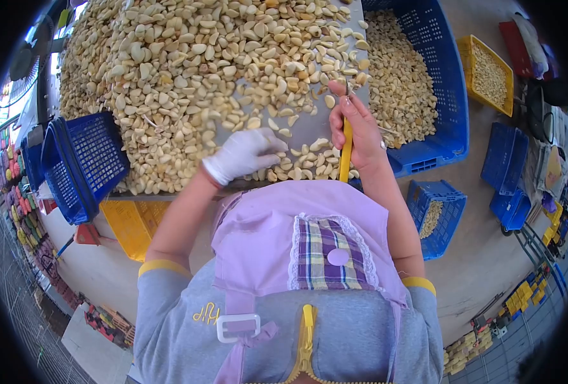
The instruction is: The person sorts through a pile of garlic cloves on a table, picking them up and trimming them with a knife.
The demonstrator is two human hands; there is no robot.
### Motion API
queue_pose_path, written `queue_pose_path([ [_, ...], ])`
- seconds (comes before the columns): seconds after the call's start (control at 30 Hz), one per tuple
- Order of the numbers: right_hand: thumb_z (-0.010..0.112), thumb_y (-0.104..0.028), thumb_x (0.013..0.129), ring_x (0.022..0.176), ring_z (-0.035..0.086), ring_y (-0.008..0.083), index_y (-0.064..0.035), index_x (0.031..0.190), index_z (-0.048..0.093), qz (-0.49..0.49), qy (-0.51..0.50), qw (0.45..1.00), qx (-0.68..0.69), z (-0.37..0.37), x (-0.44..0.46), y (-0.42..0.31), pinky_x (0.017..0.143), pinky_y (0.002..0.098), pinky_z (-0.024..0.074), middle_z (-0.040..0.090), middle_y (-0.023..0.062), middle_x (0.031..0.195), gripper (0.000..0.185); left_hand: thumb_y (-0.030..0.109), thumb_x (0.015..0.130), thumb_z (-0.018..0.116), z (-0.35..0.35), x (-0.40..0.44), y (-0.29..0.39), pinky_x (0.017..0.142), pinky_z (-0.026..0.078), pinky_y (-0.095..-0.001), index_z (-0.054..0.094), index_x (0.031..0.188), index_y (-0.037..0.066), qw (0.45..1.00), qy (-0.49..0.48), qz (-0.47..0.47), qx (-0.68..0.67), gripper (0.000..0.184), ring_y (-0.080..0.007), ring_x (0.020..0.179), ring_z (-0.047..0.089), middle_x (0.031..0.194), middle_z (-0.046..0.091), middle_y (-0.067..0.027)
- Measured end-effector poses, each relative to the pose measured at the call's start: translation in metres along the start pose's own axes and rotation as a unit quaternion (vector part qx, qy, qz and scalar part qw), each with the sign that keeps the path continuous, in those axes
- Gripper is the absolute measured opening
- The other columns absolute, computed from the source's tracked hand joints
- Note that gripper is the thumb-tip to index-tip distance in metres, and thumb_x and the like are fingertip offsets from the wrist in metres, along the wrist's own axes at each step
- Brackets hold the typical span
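Note:
A large heap of pale, peeled garlic cloves (169, 70) covers much of the metal table (306, 125). My left hand (249, 153), in a white glove, rests among loose cloves near the table's front edge, its fingers pointing right and somewhat apart; no object shows in its grasp. Bare, my right hand (359, 131) is closed around a knife with a yellow handle (346, 150), held upright near the table's right edge. The blade is partly hidden by the fingers. A single clove (330, 101) lies just left of my right fingertips.
Right of the table stands a big blue crate (450, 96) of cloves, with a yellow crate (463, 64) beyond and a smaller blue crate (453, 221) below. Stacked blue baskets (92, 160) adjoin the table's left side, above a yellow crate (130, 224).

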State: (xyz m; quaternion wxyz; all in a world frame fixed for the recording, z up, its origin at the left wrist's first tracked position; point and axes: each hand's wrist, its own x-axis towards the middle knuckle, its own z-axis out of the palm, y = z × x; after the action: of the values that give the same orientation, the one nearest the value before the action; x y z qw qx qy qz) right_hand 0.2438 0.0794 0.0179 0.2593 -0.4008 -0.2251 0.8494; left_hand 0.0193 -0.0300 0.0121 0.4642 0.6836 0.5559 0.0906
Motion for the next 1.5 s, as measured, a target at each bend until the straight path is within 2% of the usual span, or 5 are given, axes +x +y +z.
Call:
queue_pose_path([
  [0.17, 0.050, -0.027, 0.096, 0.043, 0.041, 0.0051, -0.0118, 0.127, 0.050, 0.008, 0.006, 1.000, -0.010, 0.003, 0.002, 0.001, 0.040, 0.0198, 0.0366, 0.049, -0.0012, 0.067, 0.035, 0.022, 0.086, 0.061, -0.047, -0.030, 0.001, 0.065, 0.050, -0.0267, 0.062, 0.094, 0.000, 0.818, 0.198, 0.097, -0.531, 0.024, -0.0129, 0.075, 0.061, 0.091, 0.064, -0.0029],
  [0.5, 0.051, -0.024, 0.095, 0.047, 0.041, 0.0029, -0.0129, 0.131, 0.050, 0.029, -0.015, 0.979, -0.203, 0.015, 0.000, 0.004, 0.042, 0.0169, 0.0361, 0.049, -0.0022, 0.068, 0.038, 0.017, 0.080, 0.064, 0.023, -0.045, 0.004, 0.062, 0.049, -0.0295, 0.065, 0.094, 0.004, 0.955, 0.063, -0.160, 0.243, 0.019, -0.0182, 0.067, 0.062, 0.081, 0.066, -0.0098],
  [0.77, 0.060, -0.027, 0.089, 0.079, 0.059, 0.0165, -0.0171, 0.140, 0.039, 0.012, -0.229, 0.880, -0.417, 0.029, -0.009, 0.014, 0.087, 0.0364, 0.0470, 0.053, 0.0109, 0.127, 0.057, 0.013, 0.083, 0.066, 0.000, -0.044, 0.014, 0.047, 0.037, -0.0196, 0.060, 0.096, 0.004, 0.827, 0.185, -0.229, -0.480, 0.017, -0.0034, 0.060, 0.052, 0.081, 0.066, -0.0037],
  [1.23, 0.055, -0.022, 0.092, 0.063, 0.051, 0.0074, -0.0216, 0.137, 0.045, -0.032, -0.127, 0.916, -0.379, 0.029, -0.006, 0.016, 0.057, 0.0207, 0.0437, 0.058, 0.0015, 0.081, 0.046, 0.019, 0.080, 0.071, -0.007, -0.043, 0.026, 0.038, 0.029, -0.0187, 0.058, 0.090, 0.005, 0.640, -0.054, 0.000, -0.767, 0.022, -0.0072, 0.043, 0.041, 0.073, 0.061, -0.0103],
  [1.5, 0.050, -0.021, 0.096, 0.056, 0.042, 0.0020, -0.0125, 0.136, 0.045, -0.006, -0.034, 0.971, -0.235, 0.017, -0.001, 0.007, 0.046, 0.0163, 0.0374, 0.047, -0.0036, 0.069, 0.041, 0.030, 0.084, 0.061, 0.015, -0.029, 0.011, 0.060, 0.050, -0.0379, 0.065, 0.098, 0.010, 0.981, 0.126, -0.059, 0.136, 0.025, -0.0265, 0.069, 0.063, 0.079, 0.066, -0.0101],
])
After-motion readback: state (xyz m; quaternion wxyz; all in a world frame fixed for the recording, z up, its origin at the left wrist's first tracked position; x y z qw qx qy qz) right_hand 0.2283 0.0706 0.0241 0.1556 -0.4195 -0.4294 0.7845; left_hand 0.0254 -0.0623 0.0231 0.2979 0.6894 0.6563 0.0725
